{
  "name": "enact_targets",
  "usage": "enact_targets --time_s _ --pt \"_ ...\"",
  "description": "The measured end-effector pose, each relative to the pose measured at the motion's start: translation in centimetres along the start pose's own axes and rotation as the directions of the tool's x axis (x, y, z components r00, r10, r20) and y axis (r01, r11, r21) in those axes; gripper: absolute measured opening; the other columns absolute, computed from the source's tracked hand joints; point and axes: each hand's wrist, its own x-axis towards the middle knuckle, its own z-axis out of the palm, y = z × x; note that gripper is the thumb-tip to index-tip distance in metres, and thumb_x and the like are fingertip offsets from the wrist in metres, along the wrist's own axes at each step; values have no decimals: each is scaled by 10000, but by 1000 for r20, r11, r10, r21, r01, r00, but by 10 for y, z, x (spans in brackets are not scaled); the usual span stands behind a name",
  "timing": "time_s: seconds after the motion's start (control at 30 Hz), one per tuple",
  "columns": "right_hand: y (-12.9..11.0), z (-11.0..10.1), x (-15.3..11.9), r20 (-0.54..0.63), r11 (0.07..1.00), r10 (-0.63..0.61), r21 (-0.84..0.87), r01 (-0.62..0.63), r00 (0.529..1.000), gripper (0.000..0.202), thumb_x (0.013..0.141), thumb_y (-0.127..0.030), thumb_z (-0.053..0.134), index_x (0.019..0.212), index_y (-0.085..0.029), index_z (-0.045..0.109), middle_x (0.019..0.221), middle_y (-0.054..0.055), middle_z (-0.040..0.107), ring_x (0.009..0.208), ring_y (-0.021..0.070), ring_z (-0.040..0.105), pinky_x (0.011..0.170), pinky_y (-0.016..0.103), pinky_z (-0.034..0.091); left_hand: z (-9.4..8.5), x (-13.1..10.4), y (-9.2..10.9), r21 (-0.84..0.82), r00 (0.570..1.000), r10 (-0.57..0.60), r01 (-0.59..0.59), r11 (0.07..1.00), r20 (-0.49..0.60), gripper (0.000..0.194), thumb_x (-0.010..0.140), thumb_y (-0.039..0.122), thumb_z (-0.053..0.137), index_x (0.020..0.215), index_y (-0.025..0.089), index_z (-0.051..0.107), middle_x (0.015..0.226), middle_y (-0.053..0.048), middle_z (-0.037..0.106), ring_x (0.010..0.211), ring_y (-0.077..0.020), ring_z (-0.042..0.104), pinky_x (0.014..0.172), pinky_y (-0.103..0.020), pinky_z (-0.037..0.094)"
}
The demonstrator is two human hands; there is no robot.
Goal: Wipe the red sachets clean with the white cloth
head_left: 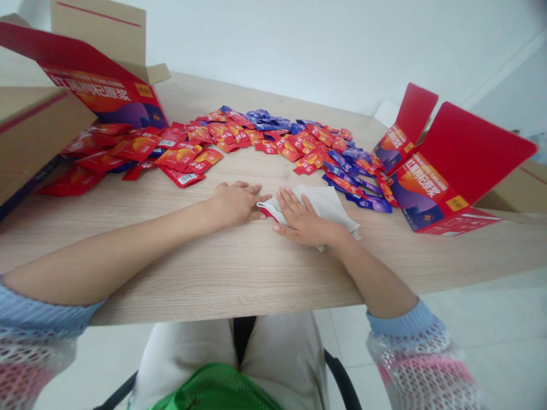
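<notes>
A whitish cloth [333, 206] lies on the wooden table, with a bit of a red packet [268, 214] showing at its left edge. My right hand [301, 219] rests flat on the cloth, fingers spread. To its left, my left hand [239, 204] lies on the table with fingers apart, its fingertips at the red packet and the cloth's left edge. Behind both hands, red packets [179, 156] and blue-purple packets [267, 121] form a curved pile. Whether anything else is under the cloth is hidden.
Open red cartons stand at the back left [106, 94] and on the right [431, 188], with a smaller one [395, 145] beside it. Another carton [34, 131] juts in at the left edge. The table's front edge [231, 319] runs above my lap.
</notes>
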Motion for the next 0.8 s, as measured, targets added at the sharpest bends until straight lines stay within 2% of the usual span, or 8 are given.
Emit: enact_targets --time_s 0.1,0.2,0.27,0.37,0.43,0.5,0.6,0.8 --pt "14 0 0 -20 993 119 17 -119 993 912 923 -681 173 1544 -47 -32 1605 182 -97 1479 260 -104 1176 533 2 -7 -4 22 89 997 -72 73 993 -21 456 917 481 544 1347 330 551 1423 -101 525 1179 -374 539 902 -533 414" --pt "34 -1 -1 -47 969 245 26 -244 968 916 918 -680 184 1545 -38 1 1608 203 -49 1481 288 -74 1169 559 33 -14 -7 37 190 996 -81 88 978 -46 385 901 424 592 1229 229 637 1187 -140 670 1052 -367 610 855 -500 437" --pt "46 -1 -1 -50 951 308 14 -307 950 926 915 -681 186 1542 -26 -4 1606 207 -59 1477 301 -90 1156 589 36 -17 -6 39 215 995 -99 102 971 -24 345 878 428 624 1143 213 680 1100 -141 700 1029 -359 623 840 -474 445" --pt "52 -2 -1 -43 944 329 -9 -329 943 913 916 -672 188 1543 -43 -25 1605 202 -69 1473 321 -96 1119 659 19 -12 -4 22 108 992 -107 113 988 -59 446 831 515 653 1169 224 672 1102 -136 698 1041 -345 621 821 -434 458" --pt "50 -3 -2 -19 959 283 -14 -283 959 895 917 -668 191 1548 -72 -29 1606 199 -62 1473 334 -78 1093 696 13 -1 -1 3 -36 982 -56 50 998 -183 628 772 612 669 1268 231 613 1210 -124 656 1108 -329 585 852 -412 455" --pt "44 -6 -5 22 977 213 -8 -213 977 893 918 -670 207 1550 -86 -34 1603 196 -77 1472 330 -83 1089 696 -2 12 4 -17 -141 955 83 -127 982 -286 675 753 666 653 1267 229 615 1316 -87 597 1196 -287 521 960 -383 410" --pt "36 -12 -8 105 995 77 62 -84 991 899 924 -665 249 1548 -86 -42 1602 183 -104 1470 296 -113 1117 641 -29 26 13 -33 -204 921 190 -270 941 -340 798 705 707 664 1339 236 557 1382 -70 542 1252 -276 456 1051 -394 326" --pt "19 -15 -8 90 947 -235 244 207 968 913 870 -672 466 1558 -198 96 1622 119 -3 1488 295 -15 1132 618 -52 26 18 -26 -192 949 167 -223 956 -267 915 688 765 614 1445 283 436 1476 -77 431 1302 -325 359 1061 -472 273"
